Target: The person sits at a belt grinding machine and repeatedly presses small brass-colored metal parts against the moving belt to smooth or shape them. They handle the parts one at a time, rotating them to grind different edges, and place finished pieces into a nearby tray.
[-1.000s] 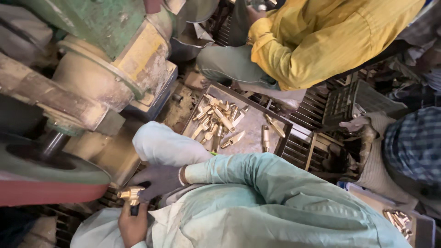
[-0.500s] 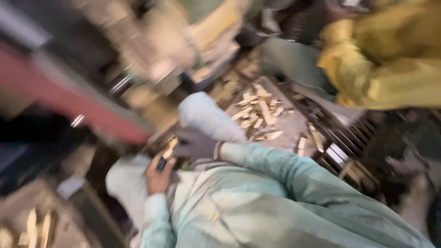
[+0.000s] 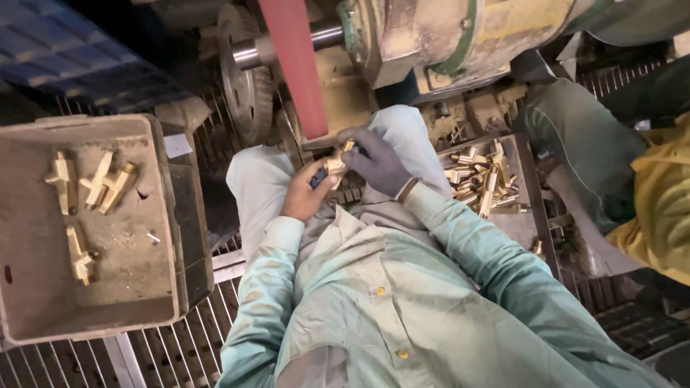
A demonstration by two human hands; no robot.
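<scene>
Left hand: the bare left hand (image 3: 305, 194) is curled shut around the lower end of a small brass T-shaped fitting (image 3: 335, 162), thumb on top; it sits over the person's lap, just below the belt
Right hand: the right hand in a dark grey glove (image 3: 377, 162) pinches the upper end of the same fitting between fingertips and thumb; fingers bent, closed on the piece
Fitting: held between both hands, right at the lower end of the red sanding belt (image 3: 296, 68); whether it touches the belt, I cannot tell
Belt and machine: the belt runs up at a slant to a steel shaft and grey wheel (image 3: 244, 68); behind it stands a worn green and yellow motor housing (image 3: 460, 36)
Left tray: a grimy grey metal box (image 3: 154, 215) beside the left knee; a few brass fittings (image 3: 90, 183) lie spread on its floor, well apart from the hands
Right tray: a flat metal tray (image 3: 528, 176) beside the right knee; a heap of brass fittings (image 3: 481, 176) lies in it, near the gloved hand
Floor: a steel grating (image 3: 180, 348) under the trays
Nearby: another person in a yellow shirt (image 3: 661, 208) sits at the right edge
</scene>
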